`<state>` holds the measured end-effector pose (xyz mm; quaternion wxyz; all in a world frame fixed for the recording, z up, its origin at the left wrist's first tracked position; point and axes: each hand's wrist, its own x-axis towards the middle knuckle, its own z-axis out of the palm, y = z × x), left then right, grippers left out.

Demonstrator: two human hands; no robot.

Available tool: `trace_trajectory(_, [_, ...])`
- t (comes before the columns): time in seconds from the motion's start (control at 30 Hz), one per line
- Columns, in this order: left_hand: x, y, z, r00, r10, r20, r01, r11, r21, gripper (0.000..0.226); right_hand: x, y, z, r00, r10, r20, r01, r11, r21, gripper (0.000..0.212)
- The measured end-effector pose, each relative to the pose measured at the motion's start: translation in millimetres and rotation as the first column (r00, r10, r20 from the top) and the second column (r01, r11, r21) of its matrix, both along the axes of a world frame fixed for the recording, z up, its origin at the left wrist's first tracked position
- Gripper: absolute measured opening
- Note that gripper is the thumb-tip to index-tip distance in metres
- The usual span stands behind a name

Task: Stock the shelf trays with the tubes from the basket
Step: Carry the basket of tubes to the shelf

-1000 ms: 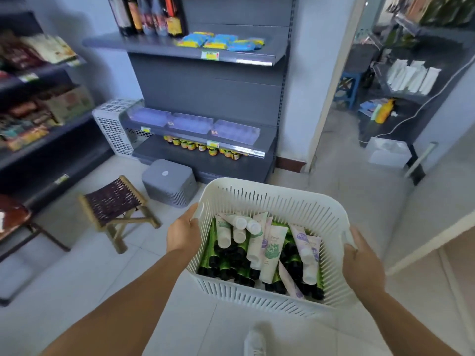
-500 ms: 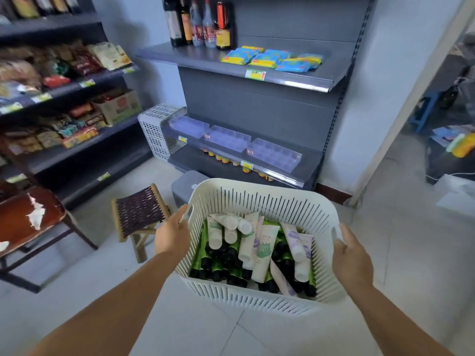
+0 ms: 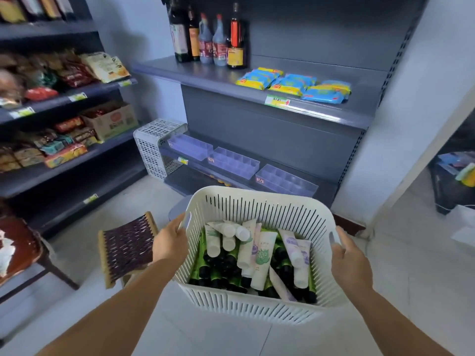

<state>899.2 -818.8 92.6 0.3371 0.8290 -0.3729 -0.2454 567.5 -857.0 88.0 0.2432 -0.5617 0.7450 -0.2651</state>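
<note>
the person carries one white slotted basket [image 3: 257, 301] in the air above the tiled floor [image 3: 411, 291], in front of a grey shelf unit [image 3: 295, 140]. the left hand [image 3: 169, 244] grips the left handle and the right hand [image 3: 350, 264] grips the right handle; on both hands the fingers are curled round the rim. the tubes [image 3: 259, 255] lie in a loose heap inside the basket: about seven or eight pale ones on top, and below them many green ones with black caps, too crowded to count exactly.

on the low shelf there are three clear trays [image 3: 232, 161], side by side, with dividers inside. no tube is in them. on the upper shelf stand five bottles [image 3: 210, 38] and beside them about six blue and yellow packets [image 3: 295, 84]. one woven stool [image 3: 126, 249] stands on the floor just left of the basket, and one white crate [image 3: 154, 147] stands at the left end of the low shelf.

compared with half a second ago, the view has come nearer to the shelf and turned a little to the left: the trays and the bottles look bigger and closer, and the doorway on the right shows less. the hands keep the same grip on the basket.
</note>
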Motion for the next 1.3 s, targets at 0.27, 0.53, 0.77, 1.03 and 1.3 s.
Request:
trace_trajectory(0.27, [52.3, -90.4, 4.5, 0.999, -0.009, -0.034, 0.008, 1.000, -0.010, 0.046, 50.8, -86.5, 0.5, 0.999, -0.032, -0.033, 0.032, 0.999, -0.002, 0.047])
trace_trajectory(0.53, [93.6, -201.1, -14.9, 0.999, -0.021, -0.033, 0.021, 1.000, 0.005, 0.046, 94.8, -201.2, -28.0, 0.999, -0.008, -0.048, 0.009, 1.000, 0.014, 0.045])
trace_trajectory(0.77, [136.0, -299.4, -27.2, 1.000, 0.012, 0.025, -0.015, 0.996, 0.086, 0.046, 136.7, -293.2, -28.7, 1.000, 0.011, 0.005, -0.012, 0.993, 0.118, 0.045])
trace_trajectory(1.03, [174.1, -371.2, -28.9, 1.000, 0.027, 0.013, -0.028, 0.994, 0.110, 0.044, 171.8, -363.3, -48.1, 1.000, 0.004, 0.013, -0.006, 0.986, 0.168, 0.045])
trace_trajectory(1.3, [224.3, -453.6, -44.4, 0.994, -0.108, 0.034, 0.103, 0.985, 0.142, 0.045, 219.6, -409.9, -59.4, 0.993, -0.113, 0.025, 0.108, 0.981, 0.160, 0.045])
